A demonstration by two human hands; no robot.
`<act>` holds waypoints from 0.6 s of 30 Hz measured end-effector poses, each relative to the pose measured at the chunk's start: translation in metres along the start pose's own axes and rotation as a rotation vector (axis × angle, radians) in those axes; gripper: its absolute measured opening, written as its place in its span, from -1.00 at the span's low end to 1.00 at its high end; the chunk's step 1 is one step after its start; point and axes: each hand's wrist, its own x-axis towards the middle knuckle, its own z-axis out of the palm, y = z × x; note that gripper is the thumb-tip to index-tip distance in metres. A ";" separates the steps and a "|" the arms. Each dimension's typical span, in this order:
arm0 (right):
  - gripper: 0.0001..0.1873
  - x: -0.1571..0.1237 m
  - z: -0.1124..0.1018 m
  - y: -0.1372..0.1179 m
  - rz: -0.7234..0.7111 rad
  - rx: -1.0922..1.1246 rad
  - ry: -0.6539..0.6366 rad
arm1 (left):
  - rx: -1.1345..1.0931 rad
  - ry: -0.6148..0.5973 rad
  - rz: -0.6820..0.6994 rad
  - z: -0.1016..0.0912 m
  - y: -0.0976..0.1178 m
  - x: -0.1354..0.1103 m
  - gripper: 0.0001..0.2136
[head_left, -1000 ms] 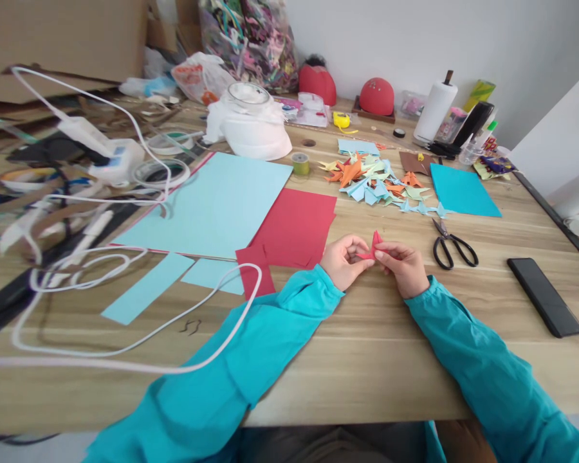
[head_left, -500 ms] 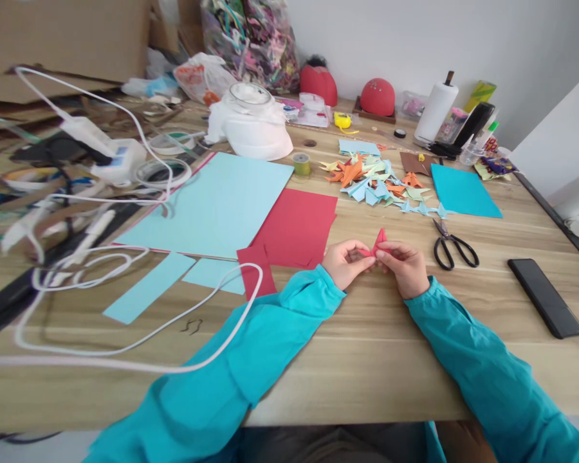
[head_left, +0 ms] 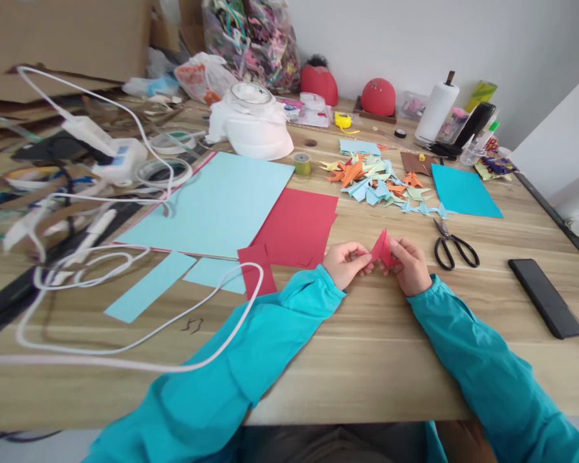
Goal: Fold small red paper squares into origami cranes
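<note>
A small folded red paper piece (head_left: 381,247) is held just above the wooden table, its point upward. My left hand (head_left: 348,262) pinches its left side between thumb and fingers. On the other side, the thumb and fingers of my right hand (head_left: 407,262) are closed on it too. Beyond the hands lies a pile of folded paper cranes (head_left: 367,183) in orange, pale blue and pale green. Black-handled scissors (head_left: 451,247) rest to the right of my right hand. Left of my left hand are red paper sheets (head_left: 296,228) and a smaller red strip (head_left: 255,267).
A large light-blue sheet (head_left: 212,206) and blue strips (head_left: 149,287) lie on the left, with a looping white cable (head_left: 255,302) over them and near my left sleeve. A black phone (head_left: 546,297) is at right. Behind stand a thread spool (head_left: 302,165) and a bright blue sheet (head_left: 466,191).
The red folded paper has been turned and spread, so a wider face shows between my fingers. My right hand has shifted slightly to the right. Everything else stays put.
</note>
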 end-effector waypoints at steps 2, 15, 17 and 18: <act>-0.73 0.000 -0.002 -0.002 0.016 -0.091 -0.100 | 0.027 -0.038 0.003 -0.001 0.000 -0.001 -0.85; -0.68 0.000 -0.002 0.000 -0.055 -0.257 -0.173 | 0.050 -0.127 0.031 -0.004 -0.001 0.001 -0.74; -0.67 -0.001 -0.001 0.000 -0.057 -0.280 -0.169 | 0.046 -0.127 0.032 -0.004 -0.001 0.001 -0.74; -0.65 -0.001 -0.001 0.000 -0.060 -0.293 -0.167 | 0.045 -0.126 0.030 -0.003 -0.001 0.001 -0.75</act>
